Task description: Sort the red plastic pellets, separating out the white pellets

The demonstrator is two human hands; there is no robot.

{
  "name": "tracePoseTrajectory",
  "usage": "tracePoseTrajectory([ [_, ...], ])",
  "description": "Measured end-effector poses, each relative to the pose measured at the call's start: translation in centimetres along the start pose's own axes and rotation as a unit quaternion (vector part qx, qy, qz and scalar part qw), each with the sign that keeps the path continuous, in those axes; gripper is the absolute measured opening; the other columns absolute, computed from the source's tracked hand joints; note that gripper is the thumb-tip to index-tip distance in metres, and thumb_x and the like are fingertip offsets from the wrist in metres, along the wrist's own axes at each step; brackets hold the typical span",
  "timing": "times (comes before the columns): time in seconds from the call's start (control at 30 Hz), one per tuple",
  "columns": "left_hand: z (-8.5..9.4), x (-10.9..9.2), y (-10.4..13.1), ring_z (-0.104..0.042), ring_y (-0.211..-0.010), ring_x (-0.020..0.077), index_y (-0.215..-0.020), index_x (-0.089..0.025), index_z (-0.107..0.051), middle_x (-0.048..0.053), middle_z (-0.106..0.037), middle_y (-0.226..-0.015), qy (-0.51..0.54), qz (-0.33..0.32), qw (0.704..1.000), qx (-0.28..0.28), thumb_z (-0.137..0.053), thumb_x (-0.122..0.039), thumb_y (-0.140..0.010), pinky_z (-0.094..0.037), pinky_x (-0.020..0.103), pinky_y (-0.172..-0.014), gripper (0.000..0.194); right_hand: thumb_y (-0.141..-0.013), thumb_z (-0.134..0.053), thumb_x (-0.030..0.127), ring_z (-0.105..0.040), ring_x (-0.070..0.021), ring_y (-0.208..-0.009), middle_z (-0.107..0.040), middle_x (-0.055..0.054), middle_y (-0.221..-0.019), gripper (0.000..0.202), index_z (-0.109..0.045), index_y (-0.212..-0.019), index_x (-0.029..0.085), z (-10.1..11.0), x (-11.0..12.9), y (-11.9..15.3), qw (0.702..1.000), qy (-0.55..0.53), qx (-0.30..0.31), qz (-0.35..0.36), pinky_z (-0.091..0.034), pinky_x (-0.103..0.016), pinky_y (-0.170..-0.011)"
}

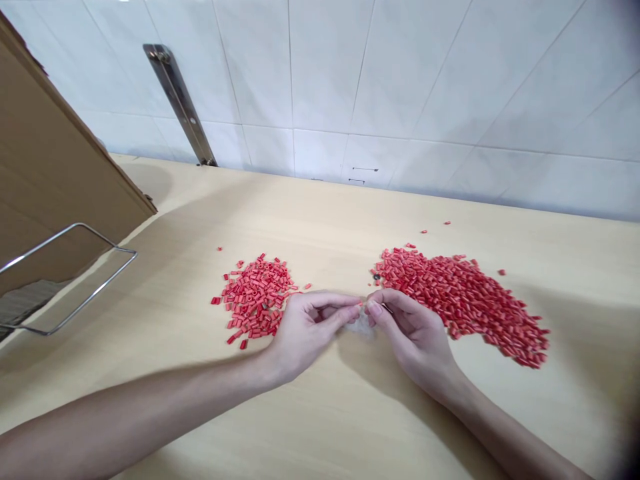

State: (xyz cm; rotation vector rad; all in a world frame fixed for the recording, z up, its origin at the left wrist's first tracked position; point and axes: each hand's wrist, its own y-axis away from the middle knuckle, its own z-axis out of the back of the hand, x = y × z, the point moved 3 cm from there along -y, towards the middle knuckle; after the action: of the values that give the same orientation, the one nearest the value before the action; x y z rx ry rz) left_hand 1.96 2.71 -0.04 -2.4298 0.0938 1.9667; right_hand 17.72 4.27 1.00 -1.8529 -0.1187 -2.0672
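My left hand point(313, 327) is closed in a pinch, with a small red tube piece point(360, 304) at the tips of its thumb and forefinger. Close beside it, my right hand point(413, 330) also pinches; a thin dark sliver shows at its fingers, too small to name. A whitish, see-through patch point(363, 325) lies under the fingertips, its kind unclear. To the left is a smaller pile of red tube pieces point(257, 290), partly behind my left hand. A larger pile of red tube pieces point(465, 293) spreads behind and right of my right hand.
A brown cardboard box point(55, 160) and a bent metal wire frame point(95, 293) stand at the left of the pale tabletop point(225, 413). A metal bracket point(180, 103) rests against the tiled wall point(325, 73). Near the larger pile lies a small dark bit point(377, 277).
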Motion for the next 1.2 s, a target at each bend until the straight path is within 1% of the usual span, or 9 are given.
tracePoseTrajectory([
  [0.2,-0.04,-0.37,-0.01,-0.073,-0.087,0.0215,-0.089,-0.017,-0.079,0.009,-0.078,-0.095,-0.032,-0.015,0.999,-0.004,-0.074,-0.024,-0.077,-0.059,0.033,-0.082,0.014,-0.092,-0.057,0.024,-0.055,-0.0129,-0.068,-0.059,-0.002,-0.074,0.01,-0.062,-0.085,0.018,-0.31,0.19,0.13,0.998,0.045,-0.005,0.034,-0.046,-0.023,-0.061],
  [0.33,-0.11,-0.39,-0.05,-0.073,-0.089,0.022,-0.089,-0.016,-0.079,0.009,-0.078,-0.097,-0.02,-0.016,1.0,0.0,-0.074,-0.023,-0.077,-0.059,0.033,-0.084,0.015,-0.092,-0.057,0.025,-0.058,-0.0144,-0.07,-0.061,-0.003,-0.077,0.009,-0.062,-0.087,0.019,-0.42,0.19,0.25,0.997,0.062,-0.01,0.043,-0.047,-0.024,-0.061],
  [0.5,-0.22,-0.05,0.14,-0.073,-0.08,0.0177,-0.088,-0.017,-0.078,0.007,-0.078,-0.09,0.021,0.002,1.0,-0.001,-0.076,-0.021,-0.075,-0.059,0.028,-0.076,0.014,-0.091,-0.058,0.026,-0.059,-0.0139,-0.069,-0.062,-0.002,-0.076,0.008,-0.063,-0.087,0.02,-0.23,0.16,0.16,0.998,0.055,-0.021,0.033,-0.049,-0.022,-0.061],
  [0.67,-0.32,-0.03,0.18,-0.073,-0.078,0.0152,-0.087,-0.018,-0.078,0.006,-0.079,-0.09,0.034,0.001,0.999,0.0,-0.076,-0.02,-0.076,-0.059,0.025,-0.076,0.012,-0.092,-0.058,0.027,-0.061,-0.014,-0.072,-0.064,-0.002,-0.078,0.008,-0.063,-0.088,0.022,-0.23,-0.07,0.07,0.998,0.05,-0.011,0.026,-0.05,-0.02,-0.063],
  [0.83,-0.31,-0.15,0.07,-0.073,-0.078,0.0161,-0.086,-0.016,-0.078,0.007,-0.079,-0.089,0.014,-0.007,1.0,0.001,-0.075,-0.02,-0.076,-0.059,0.027,-0.075,0.011,-0.092,-0.058,0.027,-0.059,-0.0137,-0.071,-0.063,-0.002,-0.078,0.007,-0.062,-0.089,0.022,-0.29,-0.22,0.16,0.998,0.057,-0.01,0.024,-0.049,-0.021,-0.062],
  [1.03,-0.23,-0.14,0.13,-0.073,-0.076,0.0168,-0.086,-0.015,-0.078,0.009,-0.078,-0.087,0.002,-0.015,1.0,-0.003,-0.075,-0.02,-0.076,-0.059,0.028,-0.072,0.011,-0.092,-0.057,0.025,-0.058,-0.0138,-0.068,-0.062,-0.002,-0.076,0.007,-0.061,-0.088,0.021,-0.2,-0.06,0.24,0.994,0.094,-0.009,0.049,-0.048,-0.023,-0.06],
  [1.2,-0.19,0.06,0.14,-0.073,-0.08,0.0178,-0.086,-0.014,-0.078,0.009,-0.078,-0.089,0.017,-0.016,1.0,0.005,-0.077,-0.021,-0.075,-0.059,0.028,-0.076,0.013,-0.092,-0.056,0.025,-0.06,-0.0148,-0.071,-0.062,-0.003,-0.079,0.007,-0.061,-0.089,0.02,-0.39,-0.35,0.27,0.995,0.091,0.009,0.044,-0.049,-0.024,-0.063],
])
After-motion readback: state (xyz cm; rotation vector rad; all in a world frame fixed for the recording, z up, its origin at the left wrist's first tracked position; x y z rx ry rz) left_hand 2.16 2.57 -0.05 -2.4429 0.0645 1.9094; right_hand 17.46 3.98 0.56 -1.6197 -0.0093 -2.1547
